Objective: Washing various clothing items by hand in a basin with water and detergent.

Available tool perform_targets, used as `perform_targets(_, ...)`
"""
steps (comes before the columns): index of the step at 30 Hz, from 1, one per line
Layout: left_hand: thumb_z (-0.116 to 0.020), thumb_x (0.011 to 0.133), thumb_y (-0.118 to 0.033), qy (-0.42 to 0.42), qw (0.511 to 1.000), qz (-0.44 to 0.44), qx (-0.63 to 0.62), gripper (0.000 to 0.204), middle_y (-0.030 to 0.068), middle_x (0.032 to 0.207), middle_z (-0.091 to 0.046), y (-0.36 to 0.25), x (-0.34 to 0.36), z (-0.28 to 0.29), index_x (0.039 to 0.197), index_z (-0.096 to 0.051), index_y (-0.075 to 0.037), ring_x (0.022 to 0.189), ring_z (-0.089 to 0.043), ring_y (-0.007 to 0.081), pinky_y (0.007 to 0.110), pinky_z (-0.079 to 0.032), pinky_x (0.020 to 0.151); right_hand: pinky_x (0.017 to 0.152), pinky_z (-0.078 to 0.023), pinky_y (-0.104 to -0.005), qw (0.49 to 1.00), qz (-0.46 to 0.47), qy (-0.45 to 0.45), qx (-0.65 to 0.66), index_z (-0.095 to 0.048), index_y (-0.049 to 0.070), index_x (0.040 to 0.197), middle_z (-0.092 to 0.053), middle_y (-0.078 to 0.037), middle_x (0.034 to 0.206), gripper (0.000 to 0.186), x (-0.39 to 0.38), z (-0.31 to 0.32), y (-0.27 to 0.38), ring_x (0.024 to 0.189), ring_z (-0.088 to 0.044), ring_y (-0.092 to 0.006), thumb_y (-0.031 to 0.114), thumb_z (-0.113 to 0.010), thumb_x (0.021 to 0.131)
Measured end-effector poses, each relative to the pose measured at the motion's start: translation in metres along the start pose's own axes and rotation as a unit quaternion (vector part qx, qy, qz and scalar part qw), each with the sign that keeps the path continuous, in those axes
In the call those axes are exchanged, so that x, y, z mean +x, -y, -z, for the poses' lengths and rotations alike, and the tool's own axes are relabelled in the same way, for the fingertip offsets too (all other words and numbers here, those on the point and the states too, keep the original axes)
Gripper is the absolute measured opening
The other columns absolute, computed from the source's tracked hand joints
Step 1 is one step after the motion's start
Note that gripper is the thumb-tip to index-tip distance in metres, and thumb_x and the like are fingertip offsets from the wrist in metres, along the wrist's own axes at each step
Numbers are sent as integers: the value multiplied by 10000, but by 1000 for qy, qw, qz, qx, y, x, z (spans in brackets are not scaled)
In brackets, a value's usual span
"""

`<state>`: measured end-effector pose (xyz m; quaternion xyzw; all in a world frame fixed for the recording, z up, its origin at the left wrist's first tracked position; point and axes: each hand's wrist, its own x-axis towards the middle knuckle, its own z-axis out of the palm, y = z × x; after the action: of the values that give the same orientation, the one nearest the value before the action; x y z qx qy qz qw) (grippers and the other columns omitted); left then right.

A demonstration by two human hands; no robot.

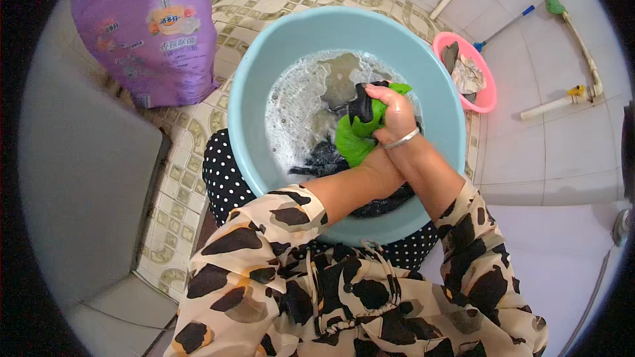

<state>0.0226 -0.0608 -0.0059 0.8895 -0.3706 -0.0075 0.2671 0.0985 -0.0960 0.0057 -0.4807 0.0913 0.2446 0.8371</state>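
Observation:
A bright green and black wet garment (pixel 360 133) is bunched up above the water in a large light-blue basin (pixel 251 79). My right hand (pixel 397 114), with a silver bangle at its wrist, is closed around the upper part of this garment. My left forearm crosses underneath, so my left hand (pixel 383 160) lies against the right wrist with its fingers hidden. Dark wet cloth (pixel 324 158) lies in the foamy, cloudy water (pixel 291 116) below, and more of it shows under my forearms.
A purple detergent bag (pixel 155 39) stands on the patterned tile floor (pixel 185 188) at the far left. Beyond the basin's right side, a pink basin (pixel 491 92) holds cloths. Pipes (pixel 562 13) and a blue-handled brush (pixel 506 28) are by the wall. A grey box-like surface (pixel 86 178) stands left.

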Motion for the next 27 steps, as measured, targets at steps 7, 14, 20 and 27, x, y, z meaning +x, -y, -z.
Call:
perform_targets(7,-422,818,-200,-56,996,42,62,414,135,1299,-360,27,-1,-70,1223,-431,-115,1192,-342,298,394,-254,998,544,-478,-364,996,63,-8,58,-526,40,812,-571,-73,713,191,2,-3,-21,609,-577,-207,41,-631,652)
perform_targets(14,-515,742,-214,5,996,92,12,441,140,1245,-429,15,-35,-68,1171,-483,-117,1150,-389,324,404,-280,982,643,-477,-350,995,95,-41,-4,-498,29,928,-565,-92,778,281,-14,-17,-30,680,-576,-202,25,-609,670)
perform_targets(20,-657,547,-167,156,972,31,175,438,151,1023,-572,16,-28,15,980,-604,-120,1009,-492,345,426,-366,887,675,-468,-406,987,-22,-77,141,-564,33,899,-589,-103,803,255,8,-1,-13,729,-571,-258,101,-658,672)
perform_targets(27,-562,641,-22,-341,684,209,-610,286,123,927,-580,60,-26,130,924,-531,-45,906,-553,277,453,-417,845,838,-405,-518,964,6,84,252,-514,34,1045,-561,-139,1001,439,-1,44,72,894,-538,-325,419,-473,838)
